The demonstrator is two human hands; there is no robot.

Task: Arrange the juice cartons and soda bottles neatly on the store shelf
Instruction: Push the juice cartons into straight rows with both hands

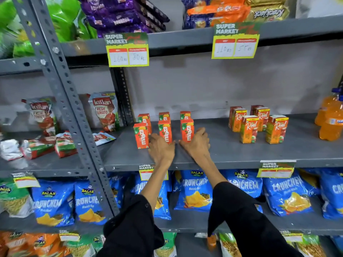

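1. Maaza cartons point(164, 127) sit on the shelf point(232, 154), left part, two rows deep.
2. Real cartons point(258, 123) are clustered well to their right.
3. Soda bottles point(330, 115) are at the far right edge.

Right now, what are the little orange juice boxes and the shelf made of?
The juice boxes look like coated cardboard: sharp folded edges, printed faces with a slight sheen. The shelf looks like grey painted metal: thin flat edge, with a hole-punched upright beside it.

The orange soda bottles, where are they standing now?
In the head view the orange soda bottles stand at the far right of the middle shelf, right of the Real juice cartons and cut off by the frame edge.
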